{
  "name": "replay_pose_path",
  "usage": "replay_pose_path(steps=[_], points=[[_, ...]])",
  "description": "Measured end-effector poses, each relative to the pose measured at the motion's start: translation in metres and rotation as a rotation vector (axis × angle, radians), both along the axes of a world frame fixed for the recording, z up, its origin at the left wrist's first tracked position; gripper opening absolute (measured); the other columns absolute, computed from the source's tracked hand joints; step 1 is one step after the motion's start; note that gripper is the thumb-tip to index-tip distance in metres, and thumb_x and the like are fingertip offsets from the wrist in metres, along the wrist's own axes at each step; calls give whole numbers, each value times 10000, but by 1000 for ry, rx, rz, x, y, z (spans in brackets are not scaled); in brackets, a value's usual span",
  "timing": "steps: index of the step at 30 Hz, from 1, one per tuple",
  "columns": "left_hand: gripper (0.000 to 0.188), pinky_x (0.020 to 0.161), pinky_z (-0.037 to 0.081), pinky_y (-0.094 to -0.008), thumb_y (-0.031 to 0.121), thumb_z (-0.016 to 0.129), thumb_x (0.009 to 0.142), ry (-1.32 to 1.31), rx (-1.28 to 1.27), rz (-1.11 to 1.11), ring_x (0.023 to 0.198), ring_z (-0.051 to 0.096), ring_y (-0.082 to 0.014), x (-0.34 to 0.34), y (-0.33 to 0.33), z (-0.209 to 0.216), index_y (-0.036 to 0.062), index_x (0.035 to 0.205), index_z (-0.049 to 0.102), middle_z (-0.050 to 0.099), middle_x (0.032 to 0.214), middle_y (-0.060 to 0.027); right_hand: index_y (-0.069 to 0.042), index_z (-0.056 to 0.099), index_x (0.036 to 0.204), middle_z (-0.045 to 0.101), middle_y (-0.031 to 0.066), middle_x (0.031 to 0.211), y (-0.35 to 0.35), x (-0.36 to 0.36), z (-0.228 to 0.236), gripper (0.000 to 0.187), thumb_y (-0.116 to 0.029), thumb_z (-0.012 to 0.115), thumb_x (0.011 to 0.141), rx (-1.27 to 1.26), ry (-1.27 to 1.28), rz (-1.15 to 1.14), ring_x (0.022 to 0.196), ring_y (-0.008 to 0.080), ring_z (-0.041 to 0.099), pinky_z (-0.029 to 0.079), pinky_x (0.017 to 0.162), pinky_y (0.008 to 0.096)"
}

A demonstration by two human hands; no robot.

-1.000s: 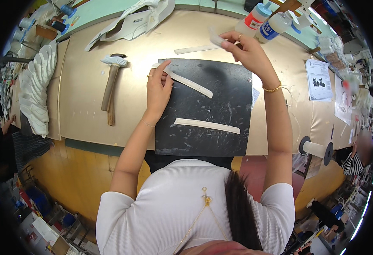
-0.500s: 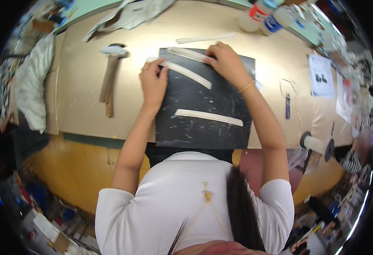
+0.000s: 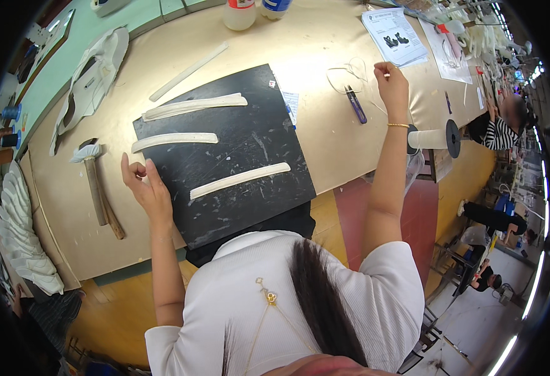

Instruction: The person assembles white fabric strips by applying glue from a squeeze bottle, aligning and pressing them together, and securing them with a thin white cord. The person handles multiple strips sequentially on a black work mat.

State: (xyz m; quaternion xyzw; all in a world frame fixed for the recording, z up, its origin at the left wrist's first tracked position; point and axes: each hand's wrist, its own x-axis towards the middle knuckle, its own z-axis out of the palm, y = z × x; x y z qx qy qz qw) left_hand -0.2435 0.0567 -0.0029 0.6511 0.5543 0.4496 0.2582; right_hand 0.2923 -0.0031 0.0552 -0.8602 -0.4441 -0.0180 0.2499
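Observation:
My left hand (image 3: 148,191) is just off the left edge of a dark scuffed board (image 3: 250,135), open with its fingers apart and nothing in it. Nearest to it lies a pale curved strip (image 3: 174,140) that overhangs the board's edge. Farther up, more pale strips (image 3: 193,106) lie together in a narrow stack, and another single strip (image 3: 240,180) rests nearer to me. My right hand (image 3: 393,88) is held out to the right with its fingers curled in; whatever they hold, if anything, cannot be made out. Thread snips (image 3: 355,105) and loose thread lie to its left.
A hammer (image 3: 94,175) with a wrapped head lies left of the board. Beyond the board are a long thin strip (image 3: 188,72) and a white shaped piece (image 3: 93,78). Two bottles (image 3: 239,15) stand at the far edge. Printed sheets (image 3: 395,37) and a thread spool (image 3: 432,138) are on the right.
My right hand has left the stacked strips and moved far to the right. My left hand has let go of the strip and drawn back off the board. The view has turned rightward.

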Motion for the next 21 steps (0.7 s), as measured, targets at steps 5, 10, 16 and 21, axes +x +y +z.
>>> replay_pose_path(steps=[5,10,16,21], points=[[497,938,374,-340,130,564,1037,87,58,-136,1004,452,-176,12,-18,6,9,1477,367,514,1084,-66,-58,750,985,735,136,946,-18,15,-23,197,-228,708,896,-174,-13,-41,885,301,708,544,789,401],[473,944,371,-335,121,578,1027,45,71,-200,1033,467,-180,26,-22,20,16,1456,408,533,1119,-71,-21,748,982,747,160,950,-9,39,-54,368,-374,725,881,-273,182,-255,906,315,713,548,829,386],[506,900,425,-359,56,667,941,78,136,-376,1026,548,-244,61,-13,34,27,1408,474,581,1129,-128,7,714,971,734,136,858,17,34,-45,359,-345,716,897,-117,437,-104,831,218,731,548,745,321],[543,950,450,-382,103,730,902,-105,5,-544,1079,559,-249,127,1,65,47,1396,511,565,1191,-136,14,673,975,695,78,812,18,-38,37,257,-234,713,923,135,663,99,704,135,680,528,687,256]])
